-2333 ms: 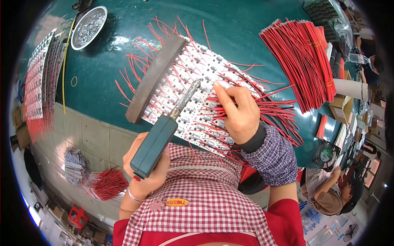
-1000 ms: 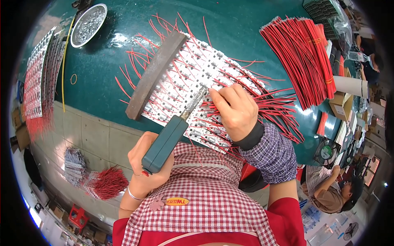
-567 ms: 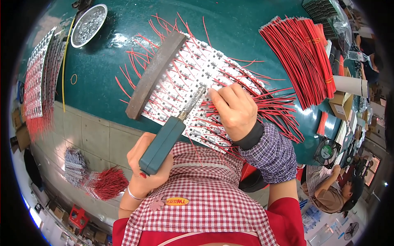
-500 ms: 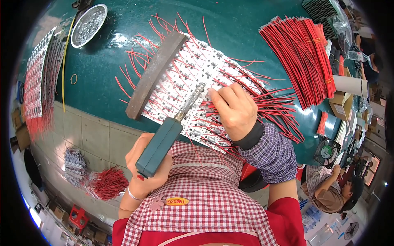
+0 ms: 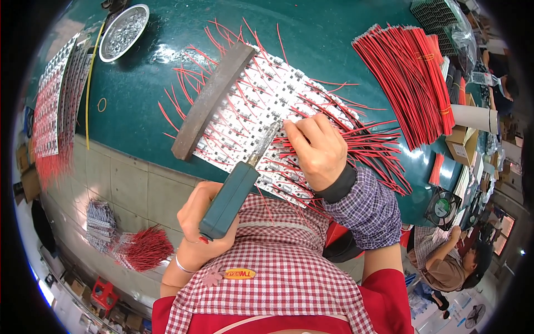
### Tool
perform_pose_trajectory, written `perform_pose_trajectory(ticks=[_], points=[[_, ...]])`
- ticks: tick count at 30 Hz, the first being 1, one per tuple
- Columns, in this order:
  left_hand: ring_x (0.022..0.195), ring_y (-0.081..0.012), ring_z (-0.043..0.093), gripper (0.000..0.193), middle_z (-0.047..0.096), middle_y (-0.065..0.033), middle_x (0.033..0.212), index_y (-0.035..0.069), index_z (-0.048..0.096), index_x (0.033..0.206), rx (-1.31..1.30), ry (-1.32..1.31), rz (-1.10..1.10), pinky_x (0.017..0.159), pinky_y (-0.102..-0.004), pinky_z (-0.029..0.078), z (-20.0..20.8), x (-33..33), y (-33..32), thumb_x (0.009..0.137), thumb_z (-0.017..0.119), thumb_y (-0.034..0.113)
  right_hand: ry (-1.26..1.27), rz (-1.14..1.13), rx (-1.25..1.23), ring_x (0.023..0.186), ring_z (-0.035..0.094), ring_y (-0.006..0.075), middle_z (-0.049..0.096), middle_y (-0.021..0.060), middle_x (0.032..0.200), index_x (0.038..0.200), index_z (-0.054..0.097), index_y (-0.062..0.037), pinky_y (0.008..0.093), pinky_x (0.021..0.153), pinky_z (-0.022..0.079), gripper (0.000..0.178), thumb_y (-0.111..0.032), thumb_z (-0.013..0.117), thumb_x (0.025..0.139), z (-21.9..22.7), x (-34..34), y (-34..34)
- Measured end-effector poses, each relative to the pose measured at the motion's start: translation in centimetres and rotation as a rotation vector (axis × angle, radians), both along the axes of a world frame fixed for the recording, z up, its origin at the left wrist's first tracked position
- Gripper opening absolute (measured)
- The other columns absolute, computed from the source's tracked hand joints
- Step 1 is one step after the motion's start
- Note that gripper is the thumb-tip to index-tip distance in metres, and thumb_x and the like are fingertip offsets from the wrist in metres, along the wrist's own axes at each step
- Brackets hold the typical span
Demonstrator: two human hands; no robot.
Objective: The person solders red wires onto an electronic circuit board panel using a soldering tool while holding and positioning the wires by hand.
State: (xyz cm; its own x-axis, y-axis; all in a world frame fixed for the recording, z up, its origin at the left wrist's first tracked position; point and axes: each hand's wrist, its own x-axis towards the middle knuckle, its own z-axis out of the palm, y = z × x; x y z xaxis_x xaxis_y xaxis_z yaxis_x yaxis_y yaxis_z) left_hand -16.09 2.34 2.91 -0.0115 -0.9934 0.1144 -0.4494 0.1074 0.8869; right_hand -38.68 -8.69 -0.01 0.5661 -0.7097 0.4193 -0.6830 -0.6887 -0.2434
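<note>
My left hand is wrapped round the green handle of a soldering iron. Its blackened metal tip points up and right, onto a panel of white circuit boards. Just right of the tip, my right hand has thumb and forefinger pinched close to the board, on what looks like a wire; its end is hidden by the fingers. Red and black wires fan out from the panel's right side, some passing under my right hand. A dark metal bar lies across the panel's left part, with thin red wires sticking out beyond it.
A thick bundle of red wires lies at the right of the green table. At the far left are a metal bowl and stacked wired panels. A small fan stands at the right; a co-worker sits beyond.
My left hand has shifted right with the soldering iron, and its tip is slightly lower and nearer my right fingertips. My right hand has hardly moved.
</note>
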Motion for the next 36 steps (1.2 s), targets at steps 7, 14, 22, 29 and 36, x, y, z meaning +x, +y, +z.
perform_pose_trajectory(ticks=[7, 14, 22, 29, 36], points=[[0.073, -0.0299, 0.065, 0.029, 0.064, -0.0152, 0.087, -0.004, 0.062, 0.094, 0.020, -0.047, -0.023, 0.065, -0.0326, 0.053, -0.21, -0.13, 0.66, 0.066, 0.070, -0.009, 0.060, 0.020, -0.003, 0.081, 0.059, 0.0247, 0.060, 0.0078, 0.091, 0.107, 0.069, 0.0026, 0.0346, 0.064, 0.051, 0.037, -0.005, 0.065, 0.071, -0.01, -0.07, 0.20], [0.071, -0.0305, 0.063, 0.029, 0.063, -0.0152, 0.085, -0.004, 0.061, 0.094, 0.017, -0.009, -0.006, 0.065, -0.0324, 0.052, 0.36, -0.40, -0.06, 0.067, 0.069, -0.008, 0.076, 0.019, 0.000, 0.082, 0.059, 0.0254, 0.060, 0.0083, 0.092, 0.108, 0.069, 0.0030, 0.0350, 0.066, 0.051, 0.038, -0.006, 0.064, 0.071, 0.20, -0.02, 0.22], [0.070, -0.0288, 0.062, 0.026, 0.061, -0.0149, 0.083, -0.005, 0.060, 0.090, 0.060, -0.023, -0.009, 0.065, -0.0318, 0.051, -0.15, 0.23, 0.55, 0.066, 0.067, -0.010, 0.049, 0.020, 0.005, 0.081, 0.059, 0.0259, 0.060, 0.0094, 0.091, 0.108, 0.069, 0.0047, 0.0348, 0.064, 0.051, 0.038, -0.004, 0.064, 0.071, -0.03, 0.05, 0.34], [0.076, -0.0288, 0.066, 0.029, 0.066, -0.0166, 0.090, -0.008, 0.063, 0.094, -0.029, 0.025, 0.022, 0.069, -0.0321, 0.054, -0.33, -0.04, 0.56, 0.066, 0.066, -0.011, 0.045, 0.027, -0.011, 0.079, 0.059, 0.0258, 0.061, 0.0098, 0.090, 0.108, 0.069, 0.0052, 0.0342, 0.060, 0.050, 0.039, -0.002, 0.063, 0.070, -0.21, -0.03, 0.38], [0.077, -0.0290, 0.066, 0.030, 0.066, -0.0166, 0.091, -0.007, 0.063, 0.096, -0.011, 0.028, 0.006, 0.069, -0.0319, 0.054, -0.38, -0.03, 0.44, 0.066, 0.066, -0.011, 0.022, 0.039, -0.002, 0.078, 0.059, 0.0259, 0.061, 0.0101, 0.090, 0.106, 0.069, 0.0055, 0.0346, 0.061, 0.050, 0.038, -0.002, 0.063, 0.069, -0.14, 0.02, 0.28]])
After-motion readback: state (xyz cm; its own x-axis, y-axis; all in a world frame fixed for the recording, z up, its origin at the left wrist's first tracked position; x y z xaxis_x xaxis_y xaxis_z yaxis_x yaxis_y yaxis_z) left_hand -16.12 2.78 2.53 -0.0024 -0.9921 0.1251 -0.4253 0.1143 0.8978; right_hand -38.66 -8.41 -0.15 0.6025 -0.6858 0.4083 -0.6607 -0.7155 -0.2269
